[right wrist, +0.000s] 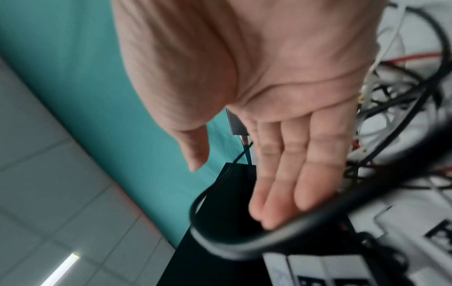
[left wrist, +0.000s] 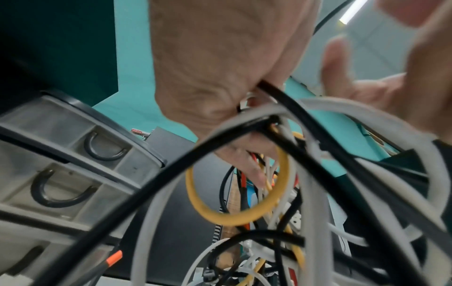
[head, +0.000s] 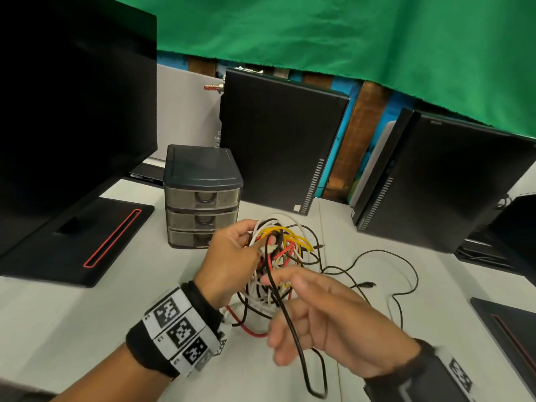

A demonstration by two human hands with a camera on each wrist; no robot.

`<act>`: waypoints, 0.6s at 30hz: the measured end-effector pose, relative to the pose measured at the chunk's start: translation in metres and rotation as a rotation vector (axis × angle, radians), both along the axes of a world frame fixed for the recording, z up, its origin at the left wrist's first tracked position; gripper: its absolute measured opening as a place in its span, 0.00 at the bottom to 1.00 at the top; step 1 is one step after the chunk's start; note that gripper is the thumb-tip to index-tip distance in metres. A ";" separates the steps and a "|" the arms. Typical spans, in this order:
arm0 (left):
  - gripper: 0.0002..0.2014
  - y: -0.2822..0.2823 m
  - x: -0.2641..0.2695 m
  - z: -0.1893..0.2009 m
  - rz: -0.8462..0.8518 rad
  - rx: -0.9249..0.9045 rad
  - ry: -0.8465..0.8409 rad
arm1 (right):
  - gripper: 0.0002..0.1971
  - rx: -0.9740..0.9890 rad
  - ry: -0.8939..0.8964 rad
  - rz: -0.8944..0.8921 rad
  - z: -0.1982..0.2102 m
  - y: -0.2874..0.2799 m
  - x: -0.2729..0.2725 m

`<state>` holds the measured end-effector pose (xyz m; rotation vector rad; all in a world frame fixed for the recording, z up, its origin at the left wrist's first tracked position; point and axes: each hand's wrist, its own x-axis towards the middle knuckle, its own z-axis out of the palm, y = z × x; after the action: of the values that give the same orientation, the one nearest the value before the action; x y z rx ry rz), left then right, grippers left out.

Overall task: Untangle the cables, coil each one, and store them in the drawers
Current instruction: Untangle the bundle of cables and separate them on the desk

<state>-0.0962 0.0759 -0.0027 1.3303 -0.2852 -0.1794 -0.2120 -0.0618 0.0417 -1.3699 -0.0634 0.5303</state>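
Head view: the left hand [head: 229, 265] is raised above the desk [head: 87, 323], its fingers [head: 246, 227] curled round a tangle [head: 278, 256] of white, yellow, red and black cables. The tangle hangs from those fingers down to the desk. The right hand [head: 327, 317] is just right of the tangle, blurred, palm turned left, fingers straight and slightly apart, clamped on nothing. A black cable [head: 290, 323] runs down from the tangle across the right fingers and loops below them. More thin black cable trails on the desk beyond the right hand. The drawers [head: 201, 210], a three-tier unit with all fronts shut, stand just beyond the left fingers. A monitor [head: 72, 117] stands to their left, and two black computer cases [head: 278, 140] behind.

Left wrist view: the left hand [left wrist: 220, 67] grips black and white cables against the palm; a yellow loop [left wrist: 234, 193] hangs below its fingers [left wrist: 249, 166]. The drawers [left wrist: 73, 164] are to the left, the blurred right hand [left wrist: 403, 87] to the right.

Right wrist view: the right hand [right wrist: 257, 87] shows a flat palm, fingers [right wrist: 293, 174] straight and side by side. The black cable [right wrist: 244, 241] curves beneath the fingertips; whether it touches them is unclear. The tangle [right wrist: 403, 96] lies to the right.
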 end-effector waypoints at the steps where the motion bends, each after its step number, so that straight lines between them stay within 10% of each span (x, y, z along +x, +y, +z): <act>1: 0.09 -0.002 -0.002 -0.001 -0.001 0.014 -0.032 | 0.42 0.019 0.025 -0.049 0.002 0.006 0.002; 10: 0.11 0.000 -0.006 0.001 -0.064 -0.031 -0.025 | 0.09 -0.084 -0.176 -0.312 0.016 0.036 0.004; 14: 0.09 0.003 0.006 0.006 -0.018 -0.081 0.183 | 0.10 -0.380 -0.558 -0.030 0.026 0.042 -0.026; 18: 0.11 0.015 0.016 0.007 -0.060 -0.015 0.280 | 0.09 -0.709 -0.524 0.196 0.019 0.040 -0.038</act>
<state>-0.0803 0.0907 0.0047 1.2652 -0.0892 -0.4087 -0.2497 -0.0217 0.0611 -2.1898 -0.4760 0.3497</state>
